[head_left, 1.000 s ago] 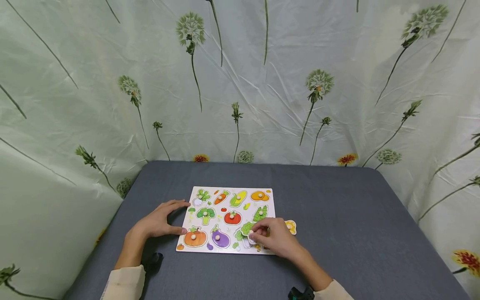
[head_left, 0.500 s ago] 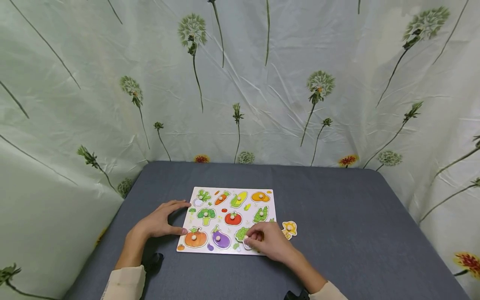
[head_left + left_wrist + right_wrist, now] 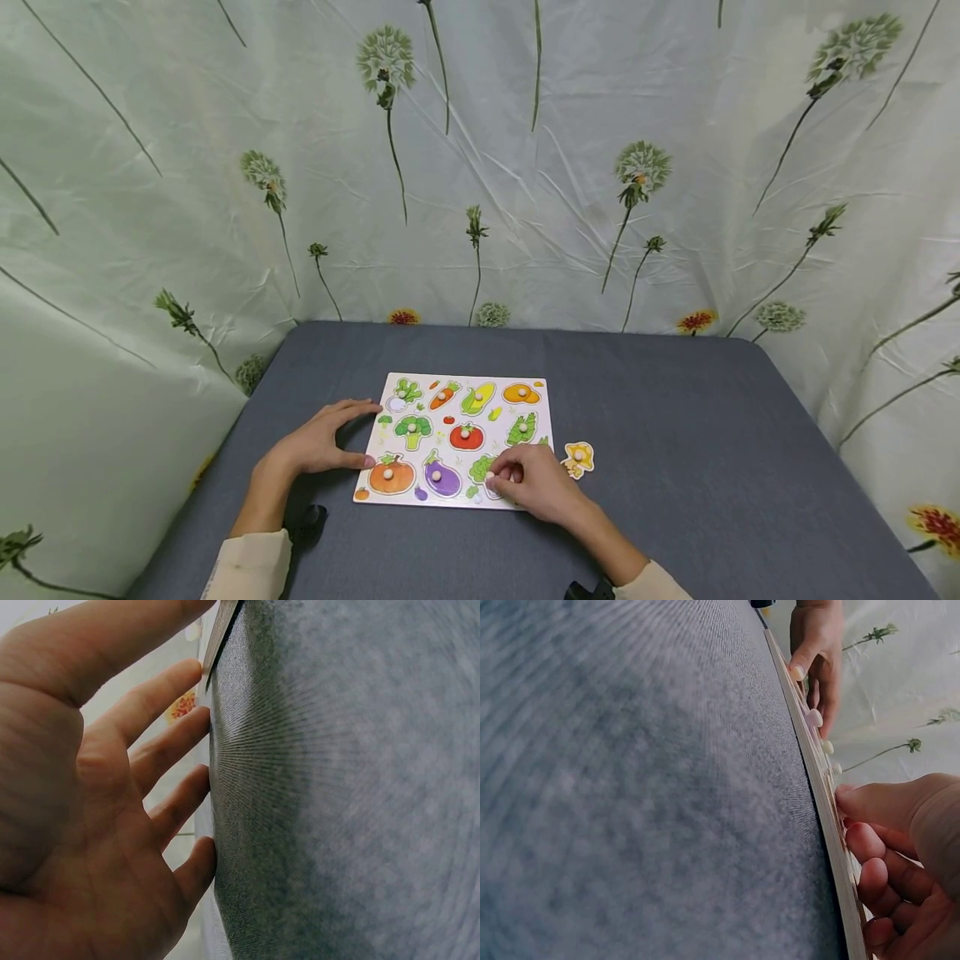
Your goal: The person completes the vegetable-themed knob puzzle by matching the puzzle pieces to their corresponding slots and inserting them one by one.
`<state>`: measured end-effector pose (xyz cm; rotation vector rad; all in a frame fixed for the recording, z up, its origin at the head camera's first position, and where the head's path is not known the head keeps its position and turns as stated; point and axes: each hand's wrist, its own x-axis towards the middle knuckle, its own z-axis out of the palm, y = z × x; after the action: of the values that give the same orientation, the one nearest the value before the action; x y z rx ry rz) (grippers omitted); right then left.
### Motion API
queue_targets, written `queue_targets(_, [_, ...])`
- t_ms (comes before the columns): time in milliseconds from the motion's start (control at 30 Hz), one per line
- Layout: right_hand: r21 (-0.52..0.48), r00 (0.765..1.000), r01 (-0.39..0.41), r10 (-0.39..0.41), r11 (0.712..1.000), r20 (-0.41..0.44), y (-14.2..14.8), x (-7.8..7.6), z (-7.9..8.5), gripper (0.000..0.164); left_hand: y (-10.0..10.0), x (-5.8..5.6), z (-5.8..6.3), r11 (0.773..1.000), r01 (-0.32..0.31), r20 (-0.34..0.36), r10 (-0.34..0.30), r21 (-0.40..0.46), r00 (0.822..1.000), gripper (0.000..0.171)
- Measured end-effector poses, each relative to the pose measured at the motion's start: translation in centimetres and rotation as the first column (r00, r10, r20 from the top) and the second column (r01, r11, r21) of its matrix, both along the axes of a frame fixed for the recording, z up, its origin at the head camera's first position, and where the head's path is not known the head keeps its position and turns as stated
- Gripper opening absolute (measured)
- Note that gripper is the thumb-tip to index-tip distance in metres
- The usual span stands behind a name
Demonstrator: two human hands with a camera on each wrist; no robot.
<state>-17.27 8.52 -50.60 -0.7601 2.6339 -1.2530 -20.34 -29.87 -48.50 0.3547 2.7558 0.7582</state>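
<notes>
A white knobbed vegetable puzzle board (image 3: 468, 418) lies flat on the table. My left hand (image 3: 318, 439) rests at its left edge, thumb and fingers spread and touching the board. In the left wrist view the left hand's fingers (image 3: 180, 802) reach down to the cloth. My right hand (image 3: 542, 483) pinches the knob of a leafy cabbage puzzle piece (image 3: 481, 468) at the board's lower right; the hand covers part of the piece. The cabbage piece overlaps its slot in the head view. To the right of the board lies a yellow mushroom puzzle piece (image 3: 579, 458).
Pieces such as the pumpkin (image 3: 392, 475), eggplant (image 3: 442, 479), tomato (image 3: 467, 437) and broccoli (image 3: 412, 431) sit in the board, their knobs standing up. A grey cloth covers the table (image 3: 675, 417). Behind it hangs a pale curtain (image 3: 540, 192) with dandelion prints.
My right hand has moved slightly left and down with the cabbage puzzle piece, bringing it over the bottom row. More of the mushroom piece now shows. The left hand has stayed in place.
</notes>
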Motion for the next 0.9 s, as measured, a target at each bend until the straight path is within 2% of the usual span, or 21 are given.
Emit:
queue_targets(333, [0.032, 0.999, 0.017, -0.016, 0.999, -0.031, -0.01, -0.03, -0.16, 0.006, 0.14, -0.03, 0.05, 1.0, -0.007, 0.003, 0.007, 0.002, 1.0, 0.092])
queue_targets(667, [0.007, 1.0, 0.011, -0.011, 1.0, -0.017, -0.05, 0.09, -0.1, 0.006, 0.11, 0.04, 0.13, 1.0, 0.003, 0.002, -0.003, 0.006, 1.0, 0.091])
queue_targets(900, [-0.023, 1.0, -0.002, 0.003, 1.0, 0.004, 0.25, 0.3, 0.02, 0.009, 0.08, 0.01, 0.06, 1.0, -0.014, 0.016, 0.014, 0.003, 1.0, 0.092])
